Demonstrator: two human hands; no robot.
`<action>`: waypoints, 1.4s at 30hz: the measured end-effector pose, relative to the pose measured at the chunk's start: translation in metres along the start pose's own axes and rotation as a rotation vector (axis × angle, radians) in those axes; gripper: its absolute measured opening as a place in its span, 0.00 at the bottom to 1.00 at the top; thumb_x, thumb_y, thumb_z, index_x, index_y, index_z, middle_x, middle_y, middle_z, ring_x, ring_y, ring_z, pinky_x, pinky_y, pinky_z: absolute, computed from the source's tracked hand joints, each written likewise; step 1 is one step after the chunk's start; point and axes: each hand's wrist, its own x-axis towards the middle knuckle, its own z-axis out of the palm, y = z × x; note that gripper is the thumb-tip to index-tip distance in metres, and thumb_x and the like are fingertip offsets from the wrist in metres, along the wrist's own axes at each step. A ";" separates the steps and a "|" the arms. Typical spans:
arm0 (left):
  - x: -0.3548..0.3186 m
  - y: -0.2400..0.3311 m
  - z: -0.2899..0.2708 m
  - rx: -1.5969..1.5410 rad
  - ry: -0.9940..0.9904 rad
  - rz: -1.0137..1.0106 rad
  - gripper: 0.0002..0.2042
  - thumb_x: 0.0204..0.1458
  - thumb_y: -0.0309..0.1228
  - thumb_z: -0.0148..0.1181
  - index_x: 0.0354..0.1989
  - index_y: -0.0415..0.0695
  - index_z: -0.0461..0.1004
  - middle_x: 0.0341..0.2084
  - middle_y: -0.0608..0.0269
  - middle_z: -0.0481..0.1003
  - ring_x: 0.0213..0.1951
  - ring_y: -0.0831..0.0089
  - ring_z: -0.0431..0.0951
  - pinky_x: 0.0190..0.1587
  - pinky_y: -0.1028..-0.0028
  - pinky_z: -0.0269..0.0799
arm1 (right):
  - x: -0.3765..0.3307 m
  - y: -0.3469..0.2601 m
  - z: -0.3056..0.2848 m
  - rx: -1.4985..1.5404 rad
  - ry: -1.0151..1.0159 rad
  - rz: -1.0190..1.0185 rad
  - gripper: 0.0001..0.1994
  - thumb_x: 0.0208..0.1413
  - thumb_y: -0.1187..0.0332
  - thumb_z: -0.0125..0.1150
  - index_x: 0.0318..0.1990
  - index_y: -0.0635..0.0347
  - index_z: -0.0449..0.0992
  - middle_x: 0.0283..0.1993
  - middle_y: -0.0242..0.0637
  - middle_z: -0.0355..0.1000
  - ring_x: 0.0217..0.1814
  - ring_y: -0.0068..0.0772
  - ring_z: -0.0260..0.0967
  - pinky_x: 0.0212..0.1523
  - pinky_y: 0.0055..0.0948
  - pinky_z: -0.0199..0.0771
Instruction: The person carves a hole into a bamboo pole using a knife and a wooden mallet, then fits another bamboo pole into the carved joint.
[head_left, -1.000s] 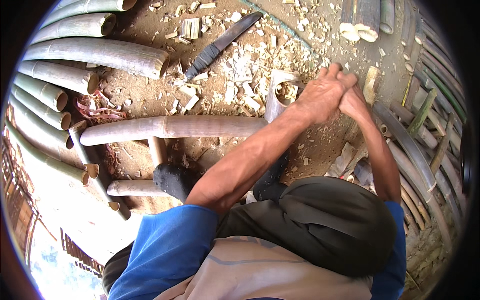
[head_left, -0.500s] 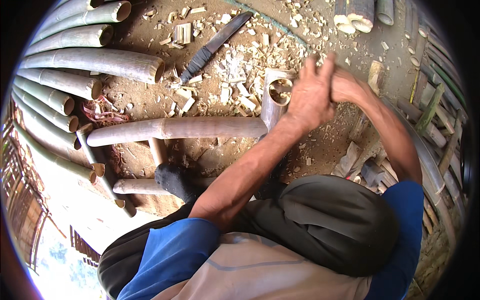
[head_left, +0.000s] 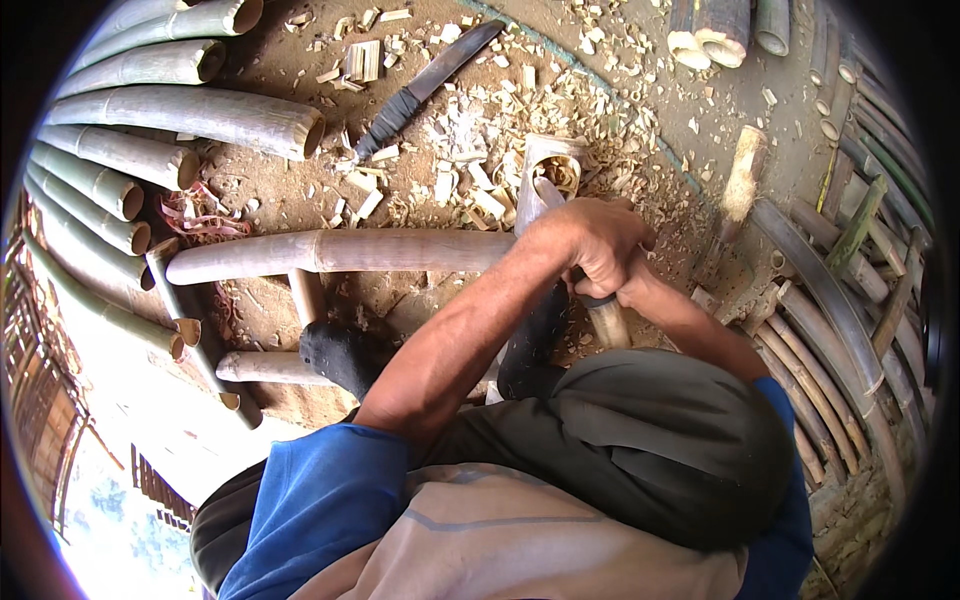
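My left hand [head_left: 592,236] is closed around a wooden-handled blade [head_left: 609,325], whose pale handle with a dark band sticks out below toward my knee. My right hand [head_left: 636,282] is closed at the same handle, mostly hidden behind the left. Just up-left of my knuckles, what looks like its grey blade tip lies at the round opening cut in an upright-lying bamboo piece [head_left: 533,158]. That piece meets the end of a long bamboo pole [head_left: 400,250], which lies across in front of me. My dark-socked feet rest beside the pole.
A long knife [head_left: 430,88] with a wrapped black handle lies on the ground among pale wood chips [head_left: 487,200]. Cut bamboo poles [head_left: 200,112] are stacked at the left. More bamboo [head_left: 825,275] lies at the right, near a short pale log [head_left: 743,180].
Both hands have come down and toward me from the upper right, swinging the handle toward my knee. The bamboo piece and pole have shifted only slightly.
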 end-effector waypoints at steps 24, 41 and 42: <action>-0.057 -0.026 0.036 0.259 0.790 0.292 0.46 0.33 0.24 0.68 0.71 0.45 0.63 0.69 0.38 0.58 0.60 0.44 0.72 0.63 0.58 0.72 | 0.001 -0.027 0.061 0.916 0.018 -0.083 0.21 0.73 0.53 0.47 0.61 0.59 0.68 0.58 0.42 0.73 0.59 0.36 0.74 0.58 0.39 0.78; -0.130 -0.015 -0.051 0.634 0.291 -0.420 0.06 0.45 0.22 0.64 0.32 0.41 0.77 0.30 0.51 0.80 0.37 0.53 0.83 0.39 0.59 0.80 | 0.024 -0.022 0.071 1.705 -0.565 -0.255 0.21 0.75 0.58 0.45 0.57 0.69 0.74 0.49 0.51 0.80 0.51 0.46 0.80 0.54 0.43 0.82; -0.125 -0.028 -0.060 0.567 0.151 -0.437 0.08 0.43 0.22 0.65 0.33 0.41 0.77 0.30 0.50 0.80 0.39 0.51 0.83 0.42 0.57 0.78 | 0.025 -0.019 0.067 1.645 -0.555 -0.244 0.20 0.74 0.59 0.44 0.55 0.69 0.74 0.48 0.50 0.80 0.50 0.46 0.80 0.53 0.43 0.82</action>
